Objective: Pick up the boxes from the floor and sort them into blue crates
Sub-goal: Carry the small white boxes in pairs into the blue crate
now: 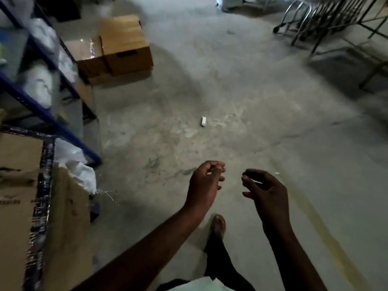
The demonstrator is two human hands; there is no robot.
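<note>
One small white box (203,121) lies alone on the grey concrete floor, ahead of both hands and well out of reach. My left hand (204,182) hangs in front of me with its fingers loosely curled and nothing in it. Beside it on the right, my right hand (264,191) is also loosely curled and empty. No blue crate is in view.
A blue metal shelf rack (42,110) holding white bags runs along the left. Two brown cardboard cartons (126,47) stand on the floor beyond it, and a taped carton (25,206) fills the near left. Metal frames (327,19) stand at the far right. My foot (218,224) is below the hands.
</note>
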